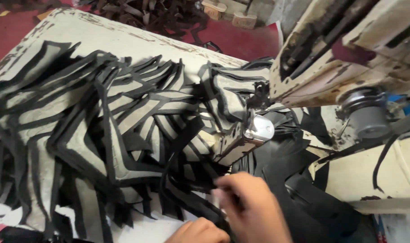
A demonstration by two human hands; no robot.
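I see the black strip piece (pixel 200 182) lying just below and left of the sewing machine (pixel 344 58), at the near edge of the big spread of cut pieces. My right hand (pixel 254 204) pinches its end between fingertips, blurred by motion; my left hand (pixel 200 231), lower and left of the machine, is curled, but I cannot tell whether it grips anything. To do this well, I judge the strip should be kept flat and fed straight toward the presser foot (pixel 259 128), fingers clear of it. Count: 1 machine, 2 hands, 1 worktable (pixel 124 38); the beige-and-black pieces (pixel 101 121) left of the machine are too overlapped to count.
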